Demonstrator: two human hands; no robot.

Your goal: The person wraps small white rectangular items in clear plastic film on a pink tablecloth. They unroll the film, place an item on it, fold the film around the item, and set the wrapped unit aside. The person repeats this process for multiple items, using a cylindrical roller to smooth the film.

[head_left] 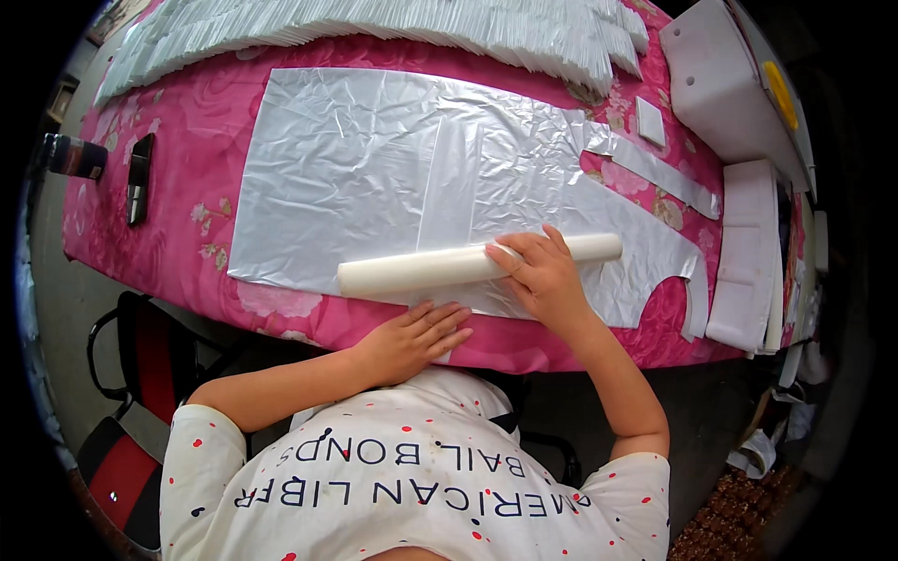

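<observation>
A thin, silvery-white plastic apron [323,173] lies spread flat and wrinkled, its neck and strap end to the right. A paler folded strip [449,182] crosses its middle. Along the near side rests a long white roll [412,273], slightly tilted up toward the right. My right hand [535,271] grips the roll right of its middle, with fingers laid over the top. Flat at the table's near edge, my left hand [416,338] has its fingers stretched out, just below the roll; what lies under its palm is hidden.
A pink flowered cloth [178,252] covers the table. Long rows of folded white plastic packets [374,21] line the far side. A phone [139,178] and a dark jar [77,156] are at left. White foam boxes [744,252] stand at right, near a small white square [650,122].
</observation>
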